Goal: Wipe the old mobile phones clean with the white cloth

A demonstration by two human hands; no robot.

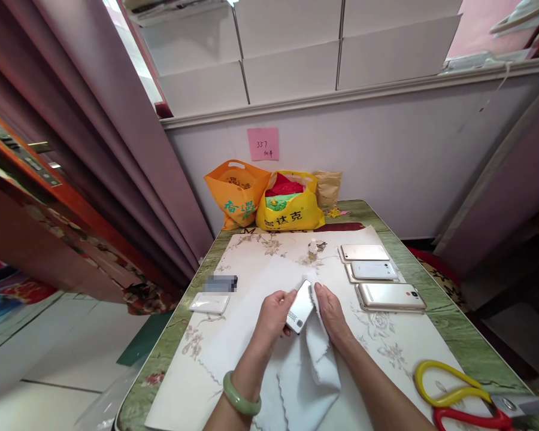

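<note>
My left hand (pixel 276 314), below a green bangle (pixel 241 393) on the wrist, grips a small silver mobile phone (pixel 300 306) by its left side. The phone is tilted, its back with speaker holes and a camera facing up. My right hand (pixel 332 311) pinches a white cloth (pixel 317 353) against the phone's right edge. The cloth hangs down over the table from between the hands. Just beyond them stands a small clear bottle (pixel 313 250). The fingertips under the phone are partly hidden.
Several phones lie stacked at the right, with a silver one (pixel 390 297) nearest. A white phone (pixel 210 303) and a dark one (pixel 221 283) lie left. Scissors (pixel 462 398) rest at the front right. An orange bag (pixel 238 194) and a yellow bag (pixel 291 212) stand at the back.
</note>
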